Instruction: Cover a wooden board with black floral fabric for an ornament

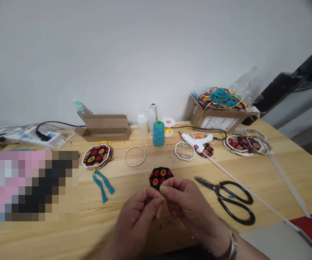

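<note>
Close together at the front of the table, my left hand (143, 213) and my right hand (187, 202) are both closed in a pinch, fingertips almost touching. Whatever lies between the fingertips is too small or hidden to make out. Just behind them is a black floral fabric piece (159, 176), its lower edge covered by my fingers; I cannot tell whether they touch it. To the right of my right hand lie black-handled scissors (218, 188), blades partly apart. A thin wooden ring (134, 156) lies flat beyond my left hand.
Left stands a stack of floral pieces (96, 156) with a teal tassel (103, 184). Behind are a teal thread cone (158, 133), a yellow cord spool (168, 126) and an open carton (105, 131). A glue gun (197, 142) and a filled box (215, 117) are right.
</note>
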A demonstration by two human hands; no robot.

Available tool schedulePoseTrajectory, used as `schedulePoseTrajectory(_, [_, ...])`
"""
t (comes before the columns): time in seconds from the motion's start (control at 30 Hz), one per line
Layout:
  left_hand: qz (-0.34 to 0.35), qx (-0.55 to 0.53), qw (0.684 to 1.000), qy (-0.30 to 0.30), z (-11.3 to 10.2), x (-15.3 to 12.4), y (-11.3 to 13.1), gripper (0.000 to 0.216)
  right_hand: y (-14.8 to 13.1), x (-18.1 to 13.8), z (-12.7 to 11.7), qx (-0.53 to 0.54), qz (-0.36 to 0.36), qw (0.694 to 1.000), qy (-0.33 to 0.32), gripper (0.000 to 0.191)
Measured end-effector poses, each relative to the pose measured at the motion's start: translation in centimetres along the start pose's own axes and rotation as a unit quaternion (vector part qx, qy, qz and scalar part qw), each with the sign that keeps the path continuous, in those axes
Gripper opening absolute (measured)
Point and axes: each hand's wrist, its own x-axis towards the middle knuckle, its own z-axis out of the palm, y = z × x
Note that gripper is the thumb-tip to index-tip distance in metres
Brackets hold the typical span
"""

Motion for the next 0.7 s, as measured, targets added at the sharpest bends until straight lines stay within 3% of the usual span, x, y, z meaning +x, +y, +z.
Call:
schedulePoseTrajectory(0.53, [-0.032,-0.023,0.999,0.014,0.0,0.2,-0.3,0.024,-1.3,0.5,-1.3,-0.114,-0.13,0.978,0.118,0.017])
schedulePoseTrajectory(0.6, [-0.051,-0.018,0.998,0.028,-0.3,0.4,-0.1,0.021,-1.6,0.3,-1.4,-0.185,-0.176,0.96,0.119,0.013])
schedulePoseTrajectory(0.7, [-0.057,-0.029,0.993,0.097,-0.8,0.9,0.3,0.018,-1.8,-0.4,-1.5,-0.329,-0.281,0.895,0.106,0.009])
